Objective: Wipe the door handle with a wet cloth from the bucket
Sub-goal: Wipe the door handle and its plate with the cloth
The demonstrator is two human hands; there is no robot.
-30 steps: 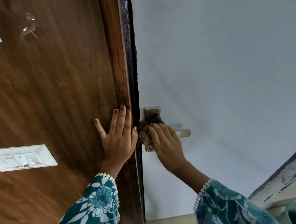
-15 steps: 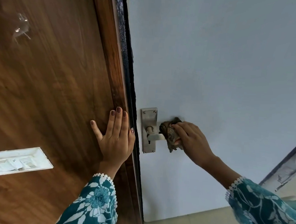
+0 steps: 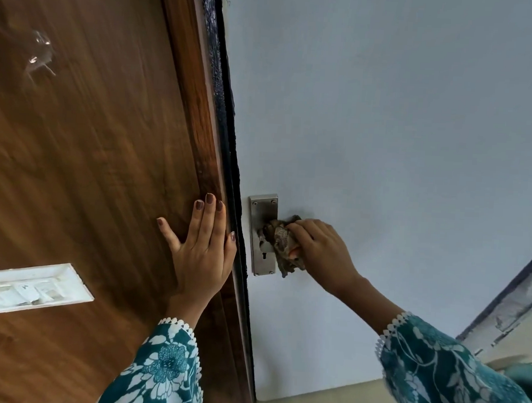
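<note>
Right now, cloth in R grip.

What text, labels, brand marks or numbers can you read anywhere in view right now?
None are readable.
Brushed steel handle backplate: only screws and a keyhole, no brand mark visible.
White plastic switch plate on the brown wooden panel: small marks too blurred to read.
Mottled brown cloth and teal floral sleeves: pattern only.

White switch plate (slightly tilted) on brown wood panel.
</note>
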